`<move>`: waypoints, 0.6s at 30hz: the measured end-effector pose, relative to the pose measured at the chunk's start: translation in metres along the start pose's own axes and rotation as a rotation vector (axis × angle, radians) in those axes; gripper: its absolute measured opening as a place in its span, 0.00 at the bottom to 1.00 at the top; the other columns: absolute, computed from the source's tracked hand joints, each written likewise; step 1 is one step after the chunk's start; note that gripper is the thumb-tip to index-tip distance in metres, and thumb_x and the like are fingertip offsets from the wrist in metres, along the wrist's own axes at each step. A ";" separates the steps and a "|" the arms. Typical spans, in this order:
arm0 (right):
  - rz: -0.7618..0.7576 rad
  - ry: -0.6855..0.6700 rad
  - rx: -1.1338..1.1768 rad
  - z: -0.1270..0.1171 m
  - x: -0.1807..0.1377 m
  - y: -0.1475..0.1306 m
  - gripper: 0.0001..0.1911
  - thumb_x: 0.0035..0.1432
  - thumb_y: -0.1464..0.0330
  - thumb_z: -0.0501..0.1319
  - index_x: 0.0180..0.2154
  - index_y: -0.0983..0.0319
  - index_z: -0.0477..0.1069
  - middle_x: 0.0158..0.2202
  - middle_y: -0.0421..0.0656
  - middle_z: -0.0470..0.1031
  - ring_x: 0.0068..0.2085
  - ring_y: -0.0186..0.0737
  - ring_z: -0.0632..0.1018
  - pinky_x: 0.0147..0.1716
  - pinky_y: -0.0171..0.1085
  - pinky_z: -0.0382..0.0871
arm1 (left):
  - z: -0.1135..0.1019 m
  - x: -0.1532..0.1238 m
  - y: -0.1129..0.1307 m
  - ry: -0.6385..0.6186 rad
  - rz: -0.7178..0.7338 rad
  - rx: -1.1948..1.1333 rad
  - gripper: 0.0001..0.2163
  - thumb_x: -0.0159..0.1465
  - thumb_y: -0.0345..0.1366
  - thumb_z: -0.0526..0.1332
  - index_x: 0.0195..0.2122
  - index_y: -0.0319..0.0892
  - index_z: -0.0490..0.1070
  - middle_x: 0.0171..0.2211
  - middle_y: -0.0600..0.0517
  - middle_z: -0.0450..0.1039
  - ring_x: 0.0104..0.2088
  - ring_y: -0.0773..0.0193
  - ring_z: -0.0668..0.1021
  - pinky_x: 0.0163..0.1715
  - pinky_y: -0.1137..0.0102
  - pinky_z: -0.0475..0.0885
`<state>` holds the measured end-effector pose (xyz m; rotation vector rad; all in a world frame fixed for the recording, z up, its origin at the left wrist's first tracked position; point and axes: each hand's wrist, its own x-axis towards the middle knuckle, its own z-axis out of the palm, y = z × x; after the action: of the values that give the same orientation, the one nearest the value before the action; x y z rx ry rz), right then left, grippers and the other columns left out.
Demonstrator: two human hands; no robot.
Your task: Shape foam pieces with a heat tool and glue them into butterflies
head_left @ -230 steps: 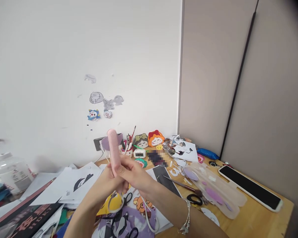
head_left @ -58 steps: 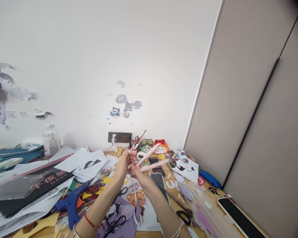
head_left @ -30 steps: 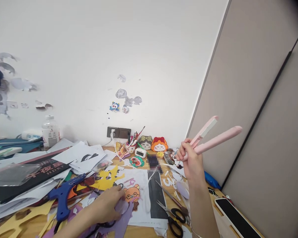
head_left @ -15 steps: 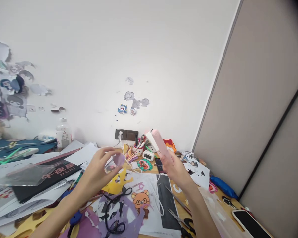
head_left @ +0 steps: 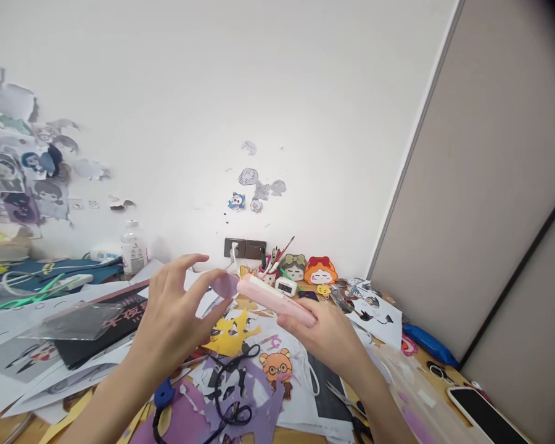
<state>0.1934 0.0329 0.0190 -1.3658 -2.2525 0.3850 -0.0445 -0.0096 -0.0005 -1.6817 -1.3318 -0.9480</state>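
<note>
My right hand [head_left: 327, 336] grips a pink two-armed clamp tool [head_left: 272, 298], held level with its tip pointing left. Its arms are pressed together on the edge of a small purple paper piece [head_left: 224, 284]. My left hand [head_left: 174, 313] pinches that purple piece between thumb and fingers, just left of the tool's tip. Both hands hover above the cluttered wooden desk [head_left: 448, 385]. A white cord [head_left: 312, 376] hangs from the tool toward the desk.
Under my hands lie purple and yellow paper cutouts, a bear cutout [head_left: 276, 366], black scissors [head_left: 346, 407] and a blue glue gun [head_left: 163, 394]. Paper stacks and a black book [head_left: 102, 316] sit left. A phone [head_left: 483, 414] lies right. Pen cup, clock and figures line the wall.
My right hand swung the pink tool back from the right, lowered it level and closed it on the purple piece, which my left hand picked off the desk and raised.
</note>
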 end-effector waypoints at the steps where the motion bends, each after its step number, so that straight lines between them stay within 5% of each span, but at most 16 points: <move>1: -0.002 -0.004 -0.005 0.001 0.000 -0.001 0.23 0.53 0.44 0.51 0.29 0.55 0.71 0.23 0.37 0.72 0.26 0.37 0.69 0.23 0.32 0.50 | -0.001 0.000 0.002 0.006 0.013 0.006 0.13 0.58 0.36 0.61 0.43 0.40 0.68 0.49 0.39 0.60 0.49 0.45 0.66 0.46 0.50 0.64; 8: 0.023 0.041 -0.037 0.005 0.000 0.003 0.19 0.51 0.45 0.55 0.29 0.51 0.71 0.24 0.34 0.73 0.26 0.35 0.69 0.22 0.31 0.51 | -0.003 0.004 0.016 -0.005 0.060 0.008 0.10 0.58 0.34 0.62 0.42 0.41 0.69 0.48 0.40 0.62 0.49 0.47 0.67 0.48 0.51 0.63; 18: 0.019 0.066 -0.132 0.010 -0.002 0.005 0.25 0.46 0.40 0.53 0.28 0.53 0.71 0.24 0.37 0.72 0.27 0.37 0.69 0.23 0.32 0.50 | -0.001 0.000 0.024 -0.007 0.137 -0.006 0.11 0.58 0.32 0.62 0.43 0.40 0.69 0.47 0.39 0.63 0.49 0.47 0.68 0.48 0.50 0.63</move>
<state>0.1926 0.0338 0.0077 -1.4450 -2.2460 0.1971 -0.0206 -0.0139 -0.0029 -1.7581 -1.2025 -0.8676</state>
